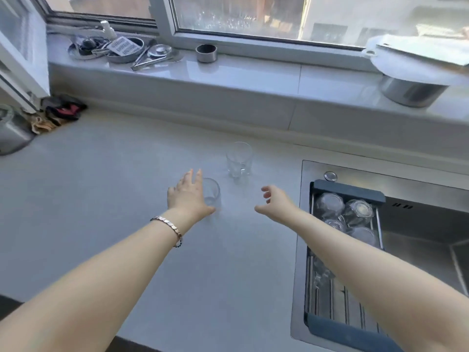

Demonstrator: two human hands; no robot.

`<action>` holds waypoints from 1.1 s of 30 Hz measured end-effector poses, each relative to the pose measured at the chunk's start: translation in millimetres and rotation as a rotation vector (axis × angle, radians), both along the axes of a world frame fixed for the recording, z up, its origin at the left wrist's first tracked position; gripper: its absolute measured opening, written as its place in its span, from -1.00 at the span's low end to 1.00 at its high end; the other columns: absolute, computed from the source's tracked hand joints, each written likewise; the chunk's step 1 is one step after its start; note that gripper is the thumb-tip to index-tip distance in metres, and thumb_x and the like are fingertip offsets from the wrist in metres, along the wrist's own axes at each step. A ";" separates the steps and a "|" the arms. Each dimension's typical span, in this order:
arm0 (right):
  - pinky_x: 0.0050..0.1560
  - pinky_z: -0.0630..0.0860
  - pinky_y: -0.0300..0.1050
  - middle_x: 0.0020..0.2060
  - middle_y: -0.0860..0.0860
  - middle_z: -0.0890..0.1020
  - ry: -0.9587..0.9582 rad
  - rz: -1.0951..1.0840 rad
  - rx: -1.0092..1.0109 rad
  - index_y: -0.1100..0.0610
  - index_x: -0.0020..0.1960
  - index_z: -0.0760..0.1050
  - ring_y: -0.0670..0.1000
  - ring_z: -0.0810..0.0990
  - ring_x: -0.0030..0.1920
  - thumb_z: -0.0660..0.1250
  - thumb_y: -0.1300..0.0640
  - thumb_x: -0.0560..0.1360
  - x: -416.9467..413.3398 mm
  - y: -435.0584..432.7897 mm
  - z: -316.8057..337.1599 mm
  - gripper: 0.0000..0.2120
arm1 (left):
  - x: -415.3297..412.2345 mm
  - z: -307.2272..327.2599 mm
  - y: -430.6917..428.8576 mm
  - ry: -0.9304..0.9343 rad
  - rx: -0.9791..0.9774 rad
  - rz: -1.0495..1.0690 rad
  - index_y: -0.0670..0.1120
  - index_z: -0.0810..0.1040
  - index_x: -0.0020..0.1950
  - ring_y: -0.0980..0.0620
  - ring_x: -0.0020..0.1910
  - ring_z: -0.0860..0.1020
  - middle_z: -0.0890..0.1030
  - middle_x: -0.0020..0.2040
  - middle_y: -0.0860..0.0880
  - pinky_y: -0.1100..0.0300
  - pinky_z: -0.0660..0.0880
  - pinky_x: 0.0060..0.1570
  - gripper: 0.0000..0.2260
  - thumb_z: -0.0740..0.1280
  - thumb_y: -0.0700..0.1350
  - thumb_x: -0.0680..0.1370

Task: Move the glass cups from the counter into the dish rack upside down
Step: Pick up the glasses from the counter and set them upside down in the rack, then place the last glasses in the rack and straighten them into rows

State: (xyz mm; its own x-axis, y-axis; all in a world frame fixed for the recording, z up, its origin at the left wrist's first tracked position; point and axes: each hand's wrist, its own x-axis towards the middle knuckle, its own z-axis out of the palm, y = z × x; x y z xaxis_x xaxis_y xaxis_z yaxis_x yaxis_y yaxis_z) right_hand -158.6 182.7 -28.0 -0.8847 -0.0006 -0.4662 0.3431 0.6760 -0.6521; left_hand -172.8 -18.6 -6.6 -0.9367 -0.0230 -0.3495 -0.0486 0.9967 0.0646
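Note:
Two clear glass cups stand upright on the pale counter. The nearer cup (212, 193) is partly hidden behind my left hand (189, 196), whose fingers are spread against its left side and do not close around it. The farther cup (239, 160) stands free behind it. My right hand (275, 201) hovers open over the counter, to the right of the near cup and holding nothing. The dish rack (347, 191) lies across the sink on the right, with several glasses (330, 205) upside down in its far end.
The steel sink (418, 224) is on the right, and my right forearm crosses the rack. On the window ledge are metal utensils and dishes (121, 50), a small steel cup (206, 52) and a covered steel bowl (411, 90). A metal pot (12, 133) and cloths sit far left.

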 end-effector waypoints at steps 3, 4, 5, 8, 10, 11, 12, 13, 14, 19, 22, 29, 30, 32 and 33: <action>0.03 0.41 -0.11 0.38 0.09 0.34 0.014 -0.127 -0.021 0.14 0.43 0.16 0.10 0.48 0.25 0.38 0.18 0.42 -32.7 -12.0 -10.4 -0.34 | -14.2 -7.9 -9.4 -0.096 0.091 -0.042 -0.03 -0.03 0.52 -0.02 0.47 0.23 0.14 0.53 -0.02 0.03 0.25 0.36 -0.11 0.43 0.15 0.38; 0.06 0.44 -0.08 0.39 0.09 0.33 0.020 -0.144 -0.009 0.14 0.43 0.16 0.11 0.47 0.25 0.38 0.19 0.42 -42.8 -13.6 -13.9 -0.34 | -17.3 -10.7 -10.6 -0.103 0.117 -0.058 -0.03 0.02 0.51 -0.02 0.44 0.28 0.21 0.50 -0.02 0.05 0.26 0.34 -0.14 0.43 0.13 0.38; 0.11 0.47 -0.04 0.38 0.10 0.33 0.029 -0.152 0.007 0.14 0.43 0.16 0.11 0.45 0.26 0.37 0.21 0.42 -53.3 -14.4 -17.9 -0.35 | -20.0 -13.1 -11.6 -0.096 0.140 -0.067 -0.03 0.08 0.50 -0.02 0.41 0.33 0.27 0.46 -0.02 0.07 0.28 0.32 -0.18 0.43 0.11 0.37; 0.14 0.48 0.01 0.36 0.11 0.36 0.079 -0.165 0.045 0.15 0.42 0.19 0.12 0.43 0.28 0.35 0.24 0.43 -81.5 -13.7 -23.5 -0.38 | -27.1 -16.5 -13.3 -0.053 0.195 -0.071 -0.03 0.23 0.42 -0.02 0.33 0.41 0.38 0.36 -0.02 0.11 0.32 0.27 -0.29 0.44 0.07 0.35; -0.01 0.44 -0.06 0.37 0.08 0.35 0.093 -0.182 -0.046 0.14 0.43 0.17 0.11 0.41 0.29 0.40 0.27 0.41 -98.2 -12.4 -24.5 -0.32 | -32.1 -16.1 -14.9 -0.035 0.253 -0.041 -0.03 0.26 0.41 -0.04 0.32 0.41 0.40 0.34 -0.03 0.11 0.33 0.26 -0.29 0.46 0.05 0.33; -0.04 0.41 -0.10 0.38 0.08 0.33 0.083 -0.188 -0.116 0.13 0.44 0.15 0.11 0.39 0.31 0.43 0.29 0.39 -105.9 -11.8 -25.9 -0.28 | -35.1 -14.7 -16.1 -0.023 0.290 -0.015 -0.02 0.25 0.42 -0.05 0.32 0.41 0.40 0.33 -0.03 0.12 0.33 0.26 -0.27 0.46 0.05 0.32; -0.03 0.39 -0.11 0.39 0.07 0.32 0.070 -0.186 -0.176 0.12 0.45 0.14 0.11 0.37 0.33 0.44 0.32 0.37 -113.3 -11.4 -27.6 -0.24 | -38.7 -13.4 -17.6 -0.006 0.327 0.011 -0.02 0.25 0.43 -0.07 0.31 0.41 0.40 0.32 -0.04 0.11 0.33 0.27 -0.25 0.47 0.04 0.31; 0.00 0.38 -0.12 0.40 0.07 0.30 0.058 -0.172 -0.222 0.11 0.45 0.13 0.12 0.35 0.34 0.46 0.35 0.35 -120.1 -10.7 -30.8 -0.20 | -42.4 -11.7 -19.4 0.014 0.359 0.033 -0.03 0.24 0.44 -0.08 0.31 0.41 0.40 0.32 -0.05 0.12 0.33 0.27 -0.24 0.47 0.04 0.31; 0.02 0.37 -0.11 0.41 0.07 0.30 0.051 -0.149 -0.251 0.11 0.45 0.14 0.13 0.33 0.36 0.47 0.38 0.33 -126.5 -10.6 -35.1 -0.18 | -45.7 -10.0 -21.3 0.034 0.385 0.048 -0.03 0.24 0.45 -0.08 0.31 0.40 0.40 0.31 -0.06 0.12 0.33 0.28 -0.23 0.48 0.03 0.31; 0.19 0.33 -0.19 0.35 0.07 0.39 0.075 -0.097 -0.264 0.13 0.38 0.27 -0.01 0.37 0.26 0.55 0.38 0.22 -140.4 -22.8 -59.2 -0.18 | -57.6 -7.3 -29.0 0.118 0.421 0.071 0.00 0.25 0.45 -0.07 0.28 0.39 0.40 0.24 -0.06 0.14 0.27 0.28 -0.23 0.49 0.02 0.30; -0.12 0.31 -0.54 0.19 -0.03 0.47 0.145 -0.128 -0.227 0.11 0.29 0.34 -0.11 0.40 0.14 0.58 0.28 0.21 -126.5 -30.9 -59.4 -0.27 | -58.8 -6.2 -28.3 0.127 0.404 0.031 0.01 0.24 0.46 -0.06 0.28 0.38 0.40 0.24 -0.05 0.14 0.26 0.29 -0.22 0.49 0.03 0.30; 0.02 0.42 -0.22 0.04 0.01 0.48 0.144 -0.349 -0.298 -0.03 0.17 0.30 0.02 0.51 0.11 0.55 0.17 0.21 -8.1 0.2 -19.6 -0.36 | -24.0 10.2 -6.6 0.133 0.461 -0.043 0.03 0.25 0.45 -0.06 0.27 0.37 0.40 0.24 -0.04 0.13 0.24 0.30 -0.23 0.50 -0.02 0.30; -0.08 0.42 -0.28 0.02 0.00 0.49 0.107 -0.358 -0.317 -0.02 0.16 0.31 -0.03 0.54 0.06 0.54 0.13 0.20 13.0 9.5 -8.6 -0.38 | -14.5 12.5 -0.8 0.124 0.472 -0.064 0.03 0.25 0.45 -0.05 0.27 0.37 0.40 0.24 -0.04 0.14 0.23 0.30 -0.23 0.50 -0.02 0.30; -0.04 0.41 -0.30 0.09 -0.02 0.51 0.051 -0.366 -0.289 0.03 0.20 0.35 -0.10 0.53 0.02 0.54 0.04 0.18 51.4 30.1 6.6 -0.35 | 4.5 15.8 9.6 0.104 0.507 -0.092 0.04 0.25 0.45 -0.04 0.27 0.36 0.39 0.24 -0.02 0.16 0.23 0.30 -0.23 0.50 -0.02 0.31; 0.08 0.36 -0.26 0.15 -0.06 0.48 0.026 -0.377 -0.249 0.03 0.24 0.35 -0.10 0.49 0.08 0.56 0.04 0.20 73.1 43.8 13.6 -0.33 | 17.2 19.0 17.7 0.087 0.530 -0.103 0.04 0.24 0.45 -0.04 0.27 0.36 0.38 0.25 -0.01 0.17 0.23 0.30 -0.23 0.50 -0.03 0.31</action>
State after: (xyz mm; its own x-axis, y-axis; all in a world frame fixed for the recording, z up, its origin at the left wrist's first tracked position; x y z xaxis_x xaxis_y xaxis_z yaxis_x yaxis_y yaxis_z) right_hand -85.5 226.5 -14.4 -0.8561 0.2151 -0.4700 0.5166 0.3281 -0.7908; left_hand -155.6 -0.9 12.3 -0.9507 0.2286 -0.2097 0.0755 0.8260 0.5585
